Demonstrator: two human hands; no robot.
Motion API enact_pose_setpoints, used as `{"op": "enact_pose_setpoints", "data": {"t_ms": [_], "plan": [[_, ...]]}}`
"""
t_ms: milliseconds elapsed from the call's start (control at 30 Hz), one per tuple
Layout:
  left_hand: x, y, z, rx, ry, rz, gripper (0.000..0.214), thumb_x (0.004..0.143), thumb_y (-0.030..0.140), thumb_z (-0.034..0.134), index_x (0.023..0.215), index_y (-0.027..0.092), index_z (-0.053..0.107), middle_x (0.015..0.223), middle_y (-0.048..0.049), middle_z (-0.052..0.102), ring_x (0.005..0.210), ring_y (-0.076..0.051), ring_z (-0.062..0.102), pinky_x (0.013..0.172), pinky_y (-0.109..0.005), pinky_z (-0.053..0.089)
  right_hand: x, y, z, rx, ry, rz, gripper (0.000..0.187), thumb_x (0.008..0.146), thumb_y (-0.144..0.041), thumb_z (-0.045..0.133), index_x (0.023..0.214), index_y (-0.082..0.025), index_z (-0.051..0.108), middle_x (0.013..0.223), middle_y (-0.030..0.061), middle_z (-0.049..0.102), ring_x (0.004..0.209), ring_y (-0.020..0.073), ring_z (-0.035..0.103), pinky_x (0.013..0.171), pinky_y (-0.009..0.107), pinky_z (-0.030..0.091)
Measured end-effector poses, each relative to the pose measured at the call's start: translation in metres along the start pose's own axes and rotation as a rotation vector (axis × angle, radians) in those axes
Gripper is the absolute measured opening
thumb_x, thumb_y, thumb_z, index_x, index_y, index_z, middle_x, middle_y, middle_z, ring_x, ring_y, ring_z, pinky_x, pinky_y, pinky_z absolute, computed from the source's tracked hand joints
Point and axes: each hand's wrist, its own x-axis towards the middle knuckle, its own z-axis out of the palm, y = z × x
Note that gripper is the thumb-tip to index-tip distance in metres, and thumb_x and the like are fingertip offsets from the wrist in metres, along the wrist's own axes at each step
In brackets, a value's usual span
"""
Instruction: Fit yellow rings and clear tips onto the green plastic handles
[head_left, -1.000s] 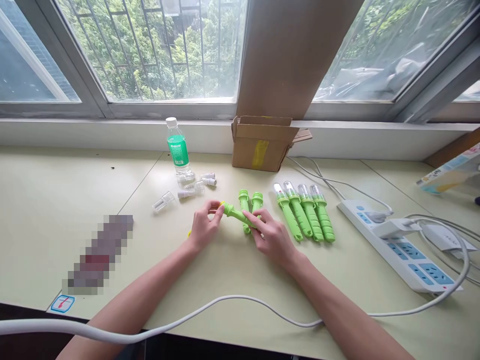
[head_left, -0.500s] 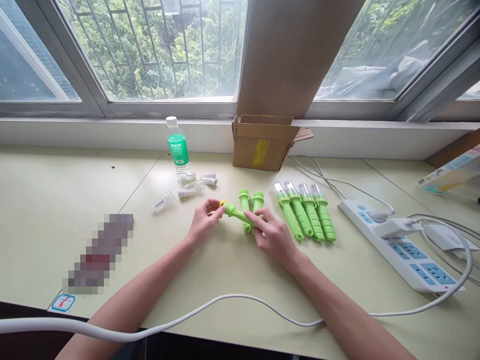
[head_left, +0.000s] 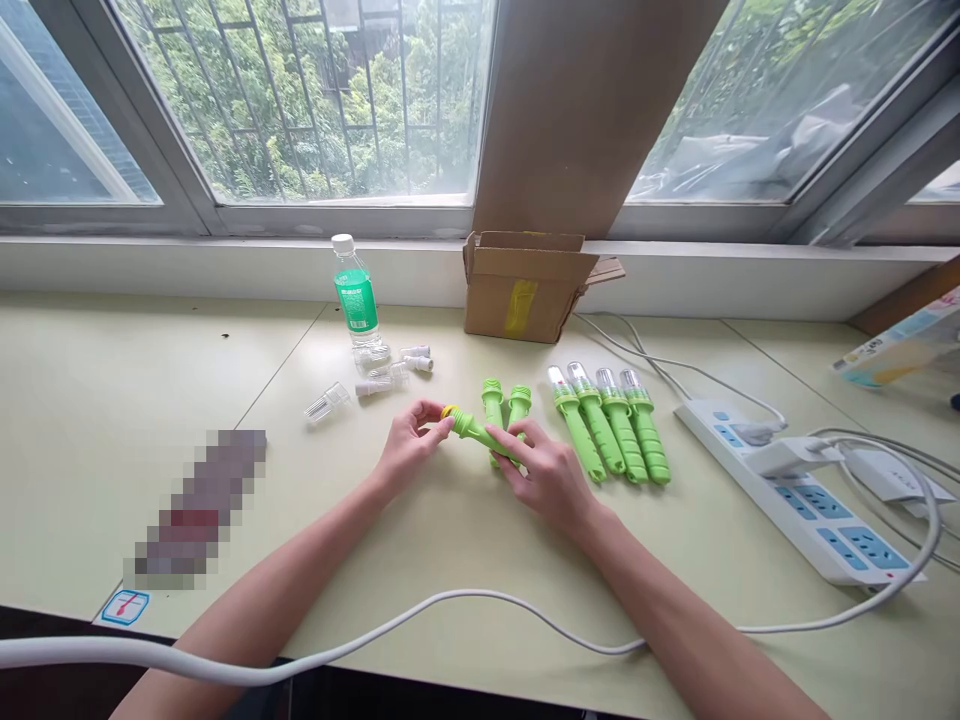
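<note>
My right hand [head_left: 553,482] grips a green plastic handle [head_left: 477,431] by its lower end, holding it tilted above the table. At its other end, my left hand [head_left: 405,447] pinches a small yellow ring [head_left: 448,411], which sits at the handle's threaded mouth. Whether the ring is fully around the mouth is hard to tell. Two more green handles [head_left: 492,398] lie just behind, partly hidden by my right hand. To the right, several green sticks with clear caps [head_left: 616,410] lie side by side. Clear caps with white inserts [head_left: 384,380] lie loosely at the left.
A water bottle [head_left: 355,300] with a green label stands behind the caps. An open cardboard box [head_left: 525,292] is against the wall. At right lies a power strip [head_left: 810,500] with plugs. A white cable [head_left: 465,594] crosses the front; a pixelated object [head_left: 202,510] lies left.
The yellow ring has turned slightly and now looks flatter against the handle's mouth. My left fingers have shifted a little. The handle stays in my right hand.
</note>
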Motion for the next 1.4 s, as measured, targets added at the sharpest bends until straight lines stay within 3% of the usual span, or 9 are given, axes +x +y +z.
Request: {"op": "enact_pose_setpoints", "data": {"t_ms": [333,833,1133,1400], "plan": [[-0.0004,0.0027,0.0003,-0.06,-0.008,-0.041,0.031,0.073,0.037,0.07,0.091,0.015,0.059,0.099,-0.0082,0.064,0.088,-0.017,0.061,0.075,-0.032,0.053,-0.0007,0.0,-0.0008,-0.001,0.01,-0.005,0.036,0.086,-0.017,0.053,0.121,-0.023,0.061,0.091,0.006,0.06,0.058,0.0094,0.051,0.048,0.022,0.035],[-0.0015,0.0066,-0.0009,-0.041,-0.049,-0.027,0.028,0.07,0.035,0.073,0.083,0.016,0.056,0.095,-0.0055,0.061,0.089,-0.017,0.059,0.075,-0.031,0.052,0.0003,-0.0009,-0.0029,0.009,0.024,-0.02,0.035,0.087,-0.017,0.054,0.121,-0.022,0.061,0.089,0.0053,0.06,0.057,0.0088,0.05,0.048,0.022,0.035],[-0.0019,0.0052,-0.0014,0.065,-0.058,0.009,0.027,0.074,0.039,0.069,0.083,0.017,0.057,0.1,-0.0067,0.063,0.089,-0.018,0.062,0.075,-0.031,0.051,-0.0009,-0.0015,-0.0005,0.029,0.01,0.018,0.036,0.086,-0.017,0.053,0.12,-0.024,0.063,0.089,0.0051,0.059,0.056,0.0085,0.049,0.049,0.022,0.036],[-0.0037,0.0086,-0.0011,0.133,-0.065,0.049,0.024,0.077,0.039,0.065,0.084,0.017,0.059,0.108,-0.009,0.064,0.091,-0.02,0.064,0.084,-0.038,0.05,-0.0018,-0.0001,-0.0014,0.029,0.017,0.014,0.035,0.087,-0.018,0.053,0.12,-0.025,0.062,0.089,0.0053,0.06,0.056,0.0092,0.051,0.049,0.022,0.037]]}}
